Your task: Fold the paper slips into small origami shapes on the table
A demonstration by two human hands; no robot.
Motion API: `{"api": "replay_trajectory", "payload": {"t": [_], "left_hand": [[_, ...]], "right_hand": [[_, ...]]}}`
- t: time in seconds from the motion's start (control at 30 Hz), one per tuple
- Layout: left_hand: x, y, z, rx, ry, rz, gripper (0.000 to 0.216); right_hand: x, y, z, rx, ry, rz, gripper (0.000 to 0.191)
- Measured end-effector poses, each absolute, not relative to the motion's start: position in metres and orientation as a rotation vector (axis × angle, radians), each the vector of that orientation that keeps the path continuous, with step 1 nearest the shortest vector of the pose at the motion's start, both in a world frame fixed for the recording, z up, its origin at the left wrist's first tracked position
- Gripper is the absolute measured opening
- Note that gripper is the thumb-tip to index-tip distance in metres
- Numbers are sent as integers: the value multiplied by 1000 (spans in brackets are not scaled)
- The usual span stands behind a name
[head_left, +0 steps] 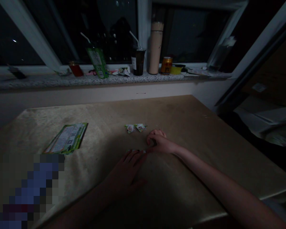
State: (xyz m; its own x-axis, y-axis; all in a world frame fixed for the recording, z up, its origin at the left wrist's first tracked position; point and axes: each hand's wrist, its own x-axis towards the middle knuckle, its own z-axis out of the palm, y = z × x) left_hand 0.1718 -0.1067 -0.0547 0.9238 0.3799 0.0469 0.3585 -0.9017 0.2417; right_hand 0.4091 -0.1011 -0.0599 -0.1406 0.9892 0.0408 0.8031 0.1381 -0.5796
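My left hand (pixel 127 168) lies flat on the tan table (pixel 193 127), fingers stretched forward and pressing on a small piece of paper (pixel 136 150) that barely shows under the fingertips. My right hand (pixel 158 142) rests just to the right of it, fingers curled in a pinch at the same paper's edge. Two small folded paper pieces (pixel 135 128), white with green print, lie side by side on the table just beyond both hands.
A green printed leaflet (pixel 67 138) lies flat at the left. The stone window sill (pixel 38 81) behind the table holds a green drink carton (pixel 98 62), a dark cup with a straw (pixel 138 60), a tall beige flask (pixel 155 47) and a yellow can (pixel 166 65). The room is dark.
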Motion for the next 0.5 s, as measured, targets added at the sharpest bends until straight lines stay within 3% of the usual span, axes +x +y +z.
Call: {"api": "replay_trajectory", "payload": {"t": [0.5], "left_hand": [[171,-109,-51,2839,546,150,66]], "right_hand": [[415,-99,-59,-1655,-2012,706,20]]}}
